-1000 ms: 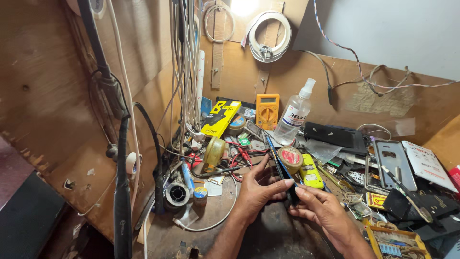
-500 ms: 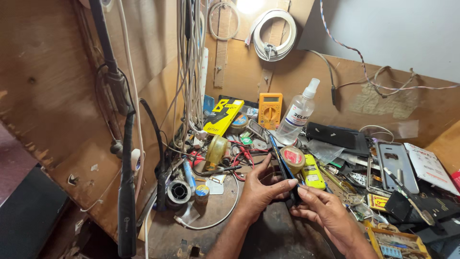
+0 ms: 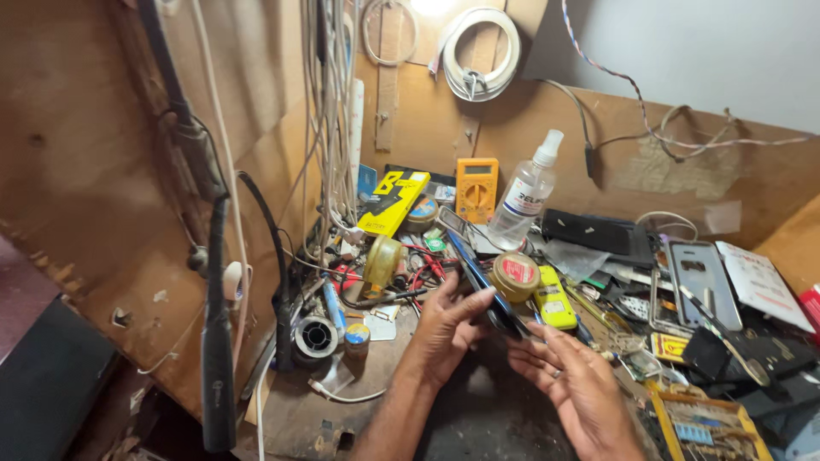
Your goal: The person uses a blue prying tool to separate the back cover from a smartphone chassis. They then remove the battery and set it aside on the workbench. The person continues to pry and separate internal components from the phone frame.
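My left hand [image 3: 451,323] grips a dark, slim phone [image 3: 475,271], held on edge and tilted away from me over a cluttered wooden bench. The thumb lies along the phone's near side. My right hand [image 3: 571,382] is just to the right with its fingers spread, the fingertips at the phone's lower end. A round tin with a red label [image 3: 516,275] and a yellow rectangular case [image 3: 553,300] lie right behind the phone.
A yellow multimeter [image 3: 476,188], a clear spray bottle [image 3: 524,193] and a yellow box [image 3: 395,201] stand at the back. A solder spool [image 3: 316,336], cables and small tools lie left. Phone backs [image 3: 702,271], parts and a component tray [image 3: 700,425] crowd the right.
The view has shifted slightly. My right hand has opened and slid a little down from the phone's lower end. My left hand keeps the phone.
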Available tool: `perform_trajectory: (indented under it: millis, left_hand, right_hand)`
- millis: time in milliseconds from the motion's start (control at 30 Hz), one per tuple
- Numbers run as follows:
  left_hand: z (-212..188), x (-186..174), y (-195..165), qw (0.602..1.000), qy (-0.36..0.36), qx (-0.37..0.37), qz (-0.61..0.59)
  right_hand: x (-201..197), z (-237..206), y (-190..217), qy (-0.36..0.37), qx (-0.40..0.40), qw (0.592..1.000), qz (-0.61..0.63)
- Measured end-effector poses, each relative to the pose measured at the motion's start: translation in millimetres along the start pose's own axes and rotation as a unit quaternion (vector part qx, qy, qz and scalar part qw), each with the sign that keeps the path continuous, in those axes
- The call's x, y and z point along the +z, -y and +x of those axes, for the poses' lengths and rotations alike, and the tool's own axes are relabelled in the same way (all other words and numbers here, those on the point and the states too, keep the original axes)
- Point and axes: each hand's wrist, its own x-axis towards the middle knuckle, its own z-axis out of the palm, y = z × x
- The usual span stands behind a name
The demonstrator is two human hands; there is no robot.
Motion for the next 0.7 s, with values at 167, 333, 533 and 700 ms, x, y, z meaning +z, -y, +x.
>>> perform_trajectory:
  millis: [167,333,533,700]
  left_hand:
    - [7.5,4.0,13.8,1.000,-0.014,0.002,-0.010]
    - [11.0,12.6,23.9,1.000,0.003,0.014,-0.007]
    - [10.3,21.8,30.0,1.000,0.022,0.019,0.003]
    - [9.2,26.5,29.6,0.999,0.045,0.021,0.004]
  right_hand:
    - [3.0,-5.8,-9.6,-0.012,0.015,0.998,0.062]
    - [-5.1,0.3,-13.3,-0.031,0.004,0.994,0.105]
    - [-14.4,7.6,-24.6,-0.049,-0.011,0.982,0.180]
    - [-21.1,11.3,-23.5,-0.063,0.013,0.971,0.230]
